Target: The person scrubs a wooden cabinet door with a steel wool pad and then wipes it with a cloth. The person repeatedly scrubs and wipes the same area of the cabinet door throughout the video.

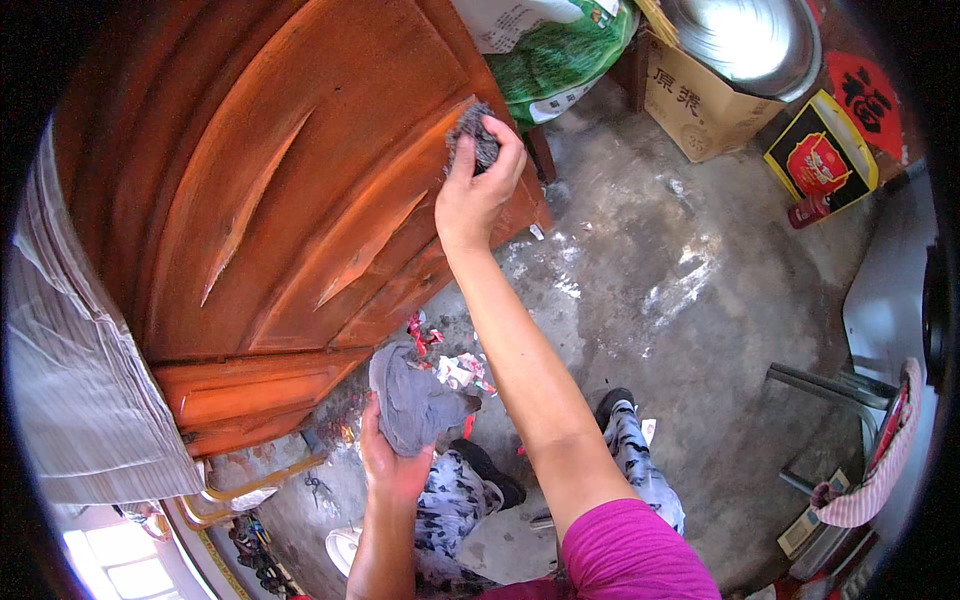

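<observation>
A reddish-brown carved wooden panel (pixel 330 150), with curved grooves and raised ridges, fills the upper left. At its right edge my right hand (pixel 478 190) pinches a dark grey, stringy scouring wad (pixel 480 135) against the wood, thumb on one side and fingers on the other. Lower down, my left hand (pixel 392 455) grips a crumpled grey cloth (pixel 412 405), which sits above the thumb and fingers, apart from the right hand. Some of the left fingers are hidden behind the cloth.
A cardboard box (pixel 700 105) with a round metal lid (pixel 745 35) stands at the far right, near a green-and-white sack (pixel 550 60). Torn paper scraps (pixel 460 370) litter the concrete floor (pixel 670 270). A metal-framed chair (pixel 870 430) stands right; striped sheeting (pixel 85 390) hangs left.
</observation>
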`<state>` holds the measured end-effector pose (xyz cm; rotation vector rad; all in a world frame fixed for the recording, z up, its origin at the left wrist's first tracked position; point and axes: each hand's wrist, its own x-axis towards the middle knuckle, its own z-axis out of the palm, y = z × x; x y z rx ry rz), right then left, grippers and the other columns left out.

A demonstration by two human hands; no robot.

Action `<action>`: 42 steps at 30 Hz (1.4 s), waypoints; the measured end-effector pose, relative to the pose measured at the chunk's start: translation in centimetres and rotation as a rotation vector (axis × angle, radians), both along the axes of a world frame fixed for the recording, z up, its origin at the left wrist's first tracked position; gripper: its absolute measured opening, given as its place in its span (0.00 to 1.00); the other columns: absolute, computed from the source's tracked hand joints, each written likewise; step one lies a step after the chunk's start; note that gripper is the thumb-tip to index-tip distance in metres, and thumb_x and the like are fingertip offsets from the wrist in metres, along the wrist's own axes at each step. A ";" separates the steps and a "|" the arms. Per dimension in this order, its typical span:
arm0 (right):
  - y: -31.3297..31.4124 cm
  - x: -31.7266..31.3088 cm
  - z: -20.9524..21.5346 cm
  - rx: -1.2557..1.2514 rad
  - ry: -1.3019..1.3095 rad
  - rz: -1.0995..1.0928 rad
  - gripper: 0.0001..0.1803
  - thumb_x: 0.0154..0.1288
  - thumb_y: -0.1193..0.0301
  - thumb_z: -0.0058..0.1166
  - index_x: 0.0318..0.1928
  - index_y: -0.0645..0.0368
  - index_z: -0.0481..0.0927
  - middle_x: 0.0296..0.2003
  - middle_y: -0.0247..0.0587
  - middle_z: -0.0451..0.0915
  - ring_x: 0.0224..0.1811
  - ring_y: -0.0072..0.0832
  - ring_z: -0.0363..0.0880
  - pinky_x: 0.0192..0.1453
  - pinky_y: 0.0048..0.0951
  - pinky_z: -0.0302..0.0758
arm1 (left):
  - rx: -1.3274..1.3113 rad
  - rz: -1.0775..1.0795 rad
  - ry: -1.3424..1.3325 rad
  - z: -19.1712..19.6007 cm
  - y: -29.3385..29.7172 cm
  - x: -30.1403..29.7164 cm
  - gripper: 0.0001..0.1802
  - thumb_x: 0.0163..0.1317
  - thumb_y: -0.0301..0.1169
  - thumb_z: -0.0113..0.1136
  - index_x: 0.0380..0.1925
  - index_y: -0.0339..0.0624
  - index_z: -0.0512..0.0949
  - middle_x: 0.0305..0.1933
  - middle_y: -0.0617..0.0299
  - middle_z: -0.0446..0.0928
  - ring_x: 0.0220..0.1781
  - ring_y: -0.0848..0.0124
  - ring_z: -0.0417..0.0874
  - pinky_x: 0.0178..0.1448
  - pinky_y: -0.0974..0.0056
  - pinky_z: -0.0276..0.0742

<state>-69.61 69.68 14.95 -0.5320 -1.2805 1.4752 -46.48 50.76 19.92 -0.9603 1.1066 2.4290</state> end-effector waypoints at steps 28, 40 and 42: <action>-15.4 6.7 -6.2 -0.011 -0.132 0.275 0.11 0.70 0.75 0.60 0.50 0.64 0.78 0.50 0.48 0.78 0.57 0.43 0.76 0.67 0.43 0.69 | -0.035 0.137 -0.026 0.9 -1.7 0.5 0.23 0.77 0.47 0.50 0.60 0.48 0.81 0.61 0.60 0.84 0.62 0.58 0.84 0.66 0.48 0.79; -17.8 7.1 -5.8 -0.064 -0.139 0.253 0.09 0.66 0.77 0.63 0.45 0.62 0.78 0.46 0.47 0.78 0.55 0.44 0.76 0.66 0.42 0.70 | -0.013 0.203 0.060 1.3 -2.7 0.3 0.22 0.77 0.45 0.49 0.59 0.47 0.81 0.61 0.60 0.84 0.64 0.59 0.83 0.70 0.48 0.76; -17.4 7.5 -6.8 -0.020 -0.155 0.331 0.09 0.65 0.78 0.63 0.44 0.61 0.79 0.46 0.47 0.78 0.55 0.44 0.76 0.66 0.41 0.70 | -0.004 0.213 0.021 0.9 -3.1 0.6 0.21 0.77 0.44 0.49 0.59 0.47 0.81 0.61 0.60 0.84 0.64 0.59 0.83 0.70 0.49 0.76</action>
